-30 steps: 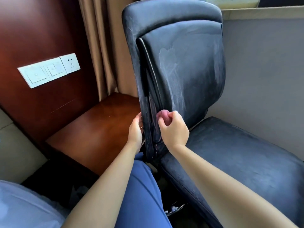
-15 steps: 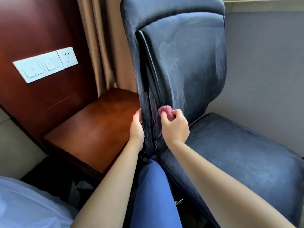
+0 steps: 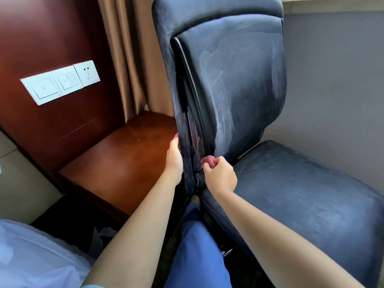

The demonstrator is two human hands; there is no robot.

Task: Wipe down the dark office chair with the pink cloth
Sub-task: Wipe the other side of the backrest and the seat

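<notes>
The dark office chair [image 3: 234,80] fills the middle and right, its backrest upright and streaked with pale dust, its seat [image 3: 301,194] stretching toward the lower right. My right hand [image 3: 220,175] grips a bunched pink cloth [image 3: 208,160] against the lower left edge of the backrest, in the gap between the cushion and the outer shell. My left hand [image 3: 175,157] holds the backrest's outer edge from the left; its fingers are hidden behind the shell.
A low brown wooden table [image 3: 116,163] stands just left of the chair. Behind it is a dark wood panel with white switches and a socket [image 3: 60,82]. Tan curtains [image 3: 135,59] hang beside it; a grey wall [image 3: 336,80] lies at right. My blue trouser leg [image 3: 197,246] is below.
The right hand with the pink cloth has slid a little down the backrest's left edge. The left hand stays on the outer edge. The view has shifted slightly.
</notes>
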